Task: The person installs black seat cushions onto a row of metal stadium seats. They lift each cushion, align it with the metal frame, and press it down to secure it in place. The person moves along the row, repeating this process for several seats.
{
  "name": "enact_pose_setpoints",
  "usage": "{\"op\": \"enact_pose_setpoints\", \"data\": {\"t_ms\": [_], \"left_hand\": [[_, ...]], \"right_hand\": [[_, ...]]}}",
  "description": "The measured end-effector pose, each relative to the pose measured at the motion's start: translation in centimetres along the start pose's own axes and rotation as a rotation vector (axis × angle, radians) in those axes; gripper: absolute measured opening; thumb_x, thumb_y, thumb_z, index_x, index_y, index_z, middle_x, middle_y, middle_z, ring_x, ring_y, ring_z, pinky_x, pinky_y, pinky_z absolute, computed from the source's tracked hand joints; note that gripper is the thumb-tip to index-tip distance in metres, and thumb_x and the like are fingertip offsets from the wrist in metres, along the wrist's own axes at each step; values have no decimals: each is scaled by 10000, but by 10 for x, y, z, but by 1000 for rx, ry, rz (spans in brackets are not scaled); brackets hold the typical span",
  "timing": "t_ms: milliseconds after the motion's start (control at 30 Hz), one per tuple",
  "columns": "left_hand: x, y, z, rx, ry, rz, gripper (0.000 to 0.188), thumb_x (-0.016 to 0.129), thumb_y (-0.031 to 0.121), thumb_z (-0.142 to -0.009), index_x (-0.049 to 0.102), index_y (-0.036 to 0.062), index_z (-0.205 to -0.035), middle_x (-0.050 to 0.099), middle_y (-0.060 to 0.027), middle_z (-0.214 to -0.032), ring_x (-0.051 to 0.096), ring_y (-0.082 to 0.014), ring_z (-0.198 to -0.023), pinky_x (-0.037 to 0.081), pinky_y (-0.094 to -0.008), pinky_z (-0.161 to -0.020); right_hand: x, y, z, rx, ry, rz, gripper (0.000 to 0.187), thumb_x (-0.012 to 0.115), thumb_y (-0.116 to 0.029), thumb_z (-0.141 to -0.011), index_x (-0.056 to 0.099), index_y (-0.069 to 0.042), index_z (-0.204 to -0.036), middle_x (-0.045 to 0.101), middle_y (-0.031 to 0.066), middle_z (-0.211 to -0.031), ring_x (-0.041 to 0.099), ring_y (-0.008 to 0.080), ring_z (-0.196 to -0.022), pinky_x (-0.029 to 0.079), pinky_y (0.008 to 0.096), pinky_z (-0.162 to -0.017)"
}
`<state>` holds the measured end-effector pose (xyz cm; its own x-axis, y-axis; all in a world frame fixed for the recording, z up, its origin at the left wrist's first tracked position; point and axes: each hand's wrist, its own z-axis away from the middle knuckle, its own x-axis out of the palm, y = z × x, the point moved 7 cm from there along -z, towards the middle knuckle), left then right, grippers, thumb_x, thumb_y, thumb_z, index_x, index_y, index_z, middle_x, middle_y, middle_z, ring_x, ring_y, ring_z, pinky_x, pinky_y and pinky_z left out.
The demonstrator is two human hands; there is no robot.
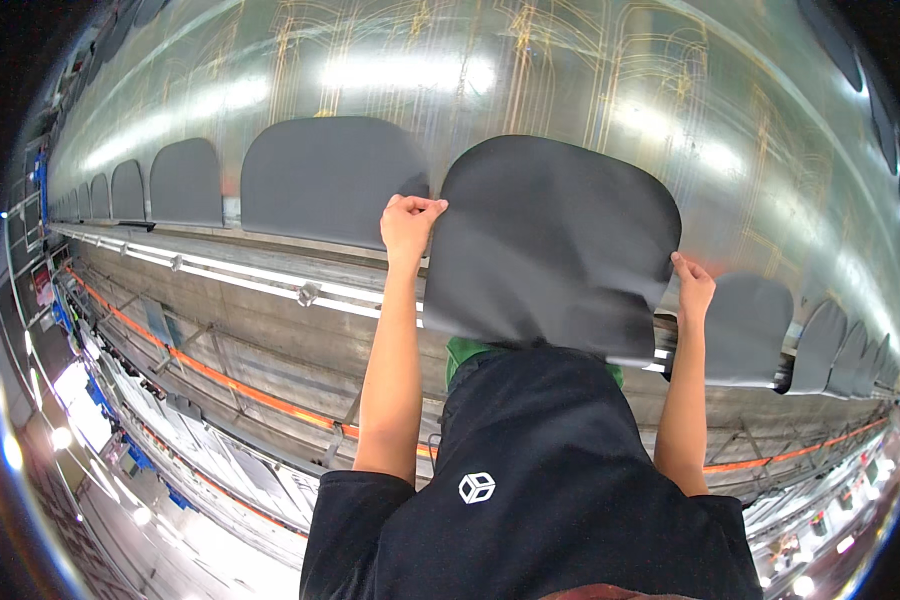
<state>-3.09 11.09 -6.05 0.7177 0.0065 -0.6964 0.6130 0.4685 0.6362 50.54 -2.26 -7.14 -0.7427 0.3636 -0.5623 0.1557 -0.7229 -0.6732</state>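
Observation:
In front of my body hangs a dark grey, flexible sheet (560, 235) with rounded far corners, creased in its lower middle. My left hand (410, 222) pinches its left edge near the upper corner. Lower down on the opposite side, my right hand (694, 285) grips the right edge between thumb and fingers. The near edge of the sheet reaches my black shirt. Just left of my left hand lies a similar grey sheet (325, 180) on the metal table; another such sheet (745, 325) lies beyond my right hand.
The long, shiny metal table (400, 100) bears yellowish curved marks. More grey pieces (185, 180) line its near edge to the left, and several (822, 345) to the right. White rails (240, 272) run along that edge. An orange bar (220, 375) crosses below.

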Motion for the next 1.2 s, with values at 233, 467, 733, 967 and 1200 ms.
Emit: {"op": "enact_pose_setpoints", "data": {"t_ms": [233,467,733,967,1200], "left_hand": [[-1,8,-3,-19,-66,-3,332,861,304,-723,781,7,-848,640,-92,-840,599,-211,-770,465,-346,-737],[-4,11,-2,17,-44,23,262,882,225,-722,777,7,-821,497,-19,-725,461,-136,-661,393,-309,-635],[-2,10,-4,-56,-82,99,288,883,213,-749,746,-29,-823,557,-13,-788,509,-129,-731,414,-297,-704],[1,7,-8,-114,-127,114,240,874,174,-763,746,-19,-825,617,-13,-856,556,-128,-808,434,-294,-795],[2,-1,-9,-170,-116,67,225,871,165,-766,742,-16,-803,617,-11,-850,557,-125,-806,438,-295,-808]], "right_hand": [[-1,-20,6,1,22,114,357,815,-270,-819,763,58,-952,755,111,-915,650,147,-855,488,299,-825],[-2,-8,5,21,62,105,368,845,-321,-785,759,29,-859,663,31,-719,531,90,-693,441,288,-655],[-1,1,2,-32,67,173,392,799,-435,-769,790,-58,-874,695,179,-872,680,346,-872,517,415,-800],[-5,-4,6,12,70,164,372,793,-448,-772,796,-87,-863,686,154,-915,675,350,-888,515,433,-807],[-6,-2,7,16,77,148,351,794,-420,-779,790,-80,-866,677,148,-911,676,348,-885,515,431,-792]]}}
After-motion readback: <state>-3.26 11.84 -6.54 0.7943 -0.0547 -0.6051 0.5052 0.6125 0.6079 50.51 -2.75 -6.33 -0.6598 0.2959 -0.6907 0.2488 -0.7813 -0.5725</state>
